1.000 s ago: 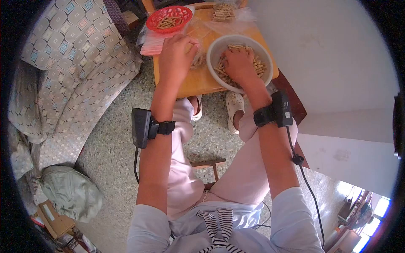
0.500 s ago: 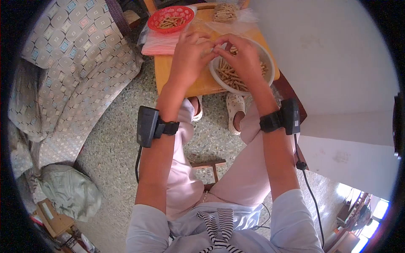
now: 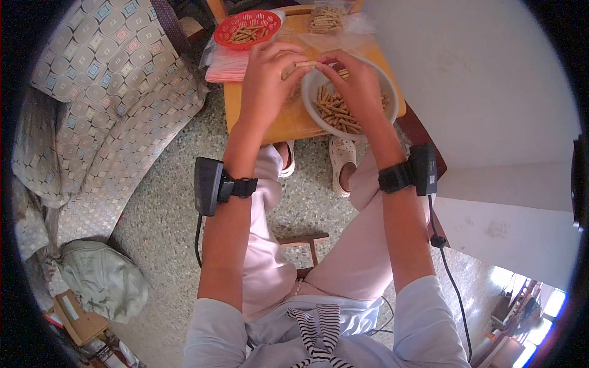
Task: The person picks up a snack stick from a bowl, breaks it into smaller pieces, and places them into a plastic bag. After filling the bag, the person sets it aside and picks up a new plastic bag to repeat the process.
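Observation:
Above the wooden chair seat, a short tan stick bridges my two hands. My left hand pinches its left end between thumb and fingers. At the other end, the fingertips of my right hand close on the stick. Below my right hand stands a white bowl holding many similar tan, ridged sticks; my hand and forearm cover part of it. A red perforated basket with some sticks in it sits beyond my left hand.
The yellow wooden seat also bears a clear bag of sticks at the back and pink-striped packaging under the basket. A white wall rises on the right. A patterned, cloth-covered seat stands on the left.
My hands have drawn slightly apart, the left one moving left, and the tan stick between them now shows. The bowl appears shifted slightly left.

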A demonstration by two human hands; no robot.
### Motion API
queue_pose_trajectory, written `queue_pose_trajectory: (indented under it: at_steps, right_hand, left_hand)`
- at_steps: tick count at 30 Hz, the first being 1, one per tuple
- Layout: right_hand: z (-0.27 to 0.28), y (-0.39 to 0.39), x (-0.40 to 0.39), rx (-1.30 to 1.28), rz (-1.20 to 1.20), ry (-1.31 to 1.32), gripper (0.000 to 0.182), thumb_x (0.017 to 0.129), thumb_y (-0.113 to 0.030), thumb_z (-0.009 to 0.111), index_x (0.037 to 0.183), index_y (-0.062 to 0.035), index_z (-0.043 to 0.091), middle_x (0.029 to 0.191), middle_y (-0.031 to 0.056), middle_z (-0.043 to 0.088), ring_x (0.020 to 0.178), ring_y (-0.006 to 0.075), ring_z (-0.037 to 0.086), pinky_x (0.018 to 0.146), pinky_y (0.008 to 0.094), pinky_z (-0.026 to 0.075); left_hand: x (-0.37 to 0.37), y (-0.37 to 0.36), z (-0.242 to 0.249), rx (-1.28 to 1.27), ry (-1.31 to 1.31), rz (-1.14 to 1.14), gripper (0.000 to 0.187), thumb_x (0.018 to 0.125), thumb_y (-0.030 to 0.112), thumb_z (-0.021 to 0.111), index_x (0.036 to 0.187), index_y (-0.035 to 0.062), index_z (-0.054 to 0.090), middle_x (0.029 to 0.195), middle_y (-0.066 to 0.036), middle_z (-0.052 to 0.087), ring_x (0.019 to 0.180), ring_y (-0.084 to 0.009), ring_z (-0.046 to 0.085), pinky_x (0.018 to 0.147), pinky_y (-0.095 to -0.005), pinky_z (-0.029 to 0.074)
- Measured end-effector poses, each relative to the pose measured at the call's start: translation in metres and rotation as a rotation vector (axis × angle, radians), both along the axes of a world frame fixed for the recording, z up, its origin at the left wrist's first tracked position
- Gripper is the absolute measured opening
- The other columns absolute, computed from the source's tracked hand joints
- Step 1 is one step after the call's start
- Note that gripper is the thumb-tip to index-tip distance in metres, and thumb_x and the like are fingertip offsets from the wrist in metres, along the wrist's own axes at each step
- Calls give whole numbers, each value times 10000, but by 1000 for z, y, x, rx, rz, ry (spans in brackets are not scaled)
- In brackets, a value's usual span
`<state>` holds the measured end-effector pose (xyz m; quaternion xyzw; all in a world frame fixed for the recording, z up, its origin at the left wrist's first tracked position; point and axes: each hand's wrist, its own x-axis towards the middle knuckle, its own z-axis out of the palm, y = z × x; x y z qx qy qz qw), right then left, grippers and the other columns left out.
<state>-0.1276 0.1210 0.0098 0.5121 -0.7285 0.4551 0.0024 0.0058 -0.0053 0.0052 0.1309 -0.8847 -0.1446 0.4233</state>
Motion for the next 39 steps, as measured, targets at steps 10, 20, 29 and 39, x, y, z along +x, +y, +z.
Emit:
queue_pose_trajectory:
  at_steps: [10, 20, 29, 39]
  right_hand:
    - [-26, 5, -13, 393, -41, 383, 279, 903, -364, 579, 1077, -171, 682, 1039, 114, 681, 965, 319, 635, 875, 506, 465]
    - [-37, 11, -2, 602, -69, 484, 258, 887, -324, 587, 1081, -191, 694, 1093, 111, 663, 1123, 333, 547, 997, 610, 337]
    - [-46, 9, -6, 590, -14, 410, 248, 888, -187, 526, 1065, -170, 700, 1056, 131, 669, 1122, 348, 545, 1019, 659, 277]
    - [-41, 9, -7, 659, -57, 473, 212, 898, -230, 545, 1027, -172, 702, 1030, 108, 676, 1092, 336, 547, 990, 622, 299]
  left_hand:
    - [9, -14, -3, 55, -16, 124, 191, 825, 233, 693, 972, 117, 735, 1080, -54, 640, 1075, -294, 529, 960, -407, 416]
    - [14, -30, -31, 217, -230, 157, 296, 821, 287, 696, 1060, 112, 710, 1103, -135, 640, 1027, -379, 582, 878, -429, 490]
    - [17, -26, -28, 347, -273, 122, 270, 861, 238, 668, 1076, 77, 690, 1047, -167, 686, 853, -308, 687, 785, -387, 530]
    - [10, -16, -8, 473, 17, 61, 262, 840, 165, 676, 1079, 61, 695, 1001, -163, 678, 765, -265, 660, 727, -356, 525]
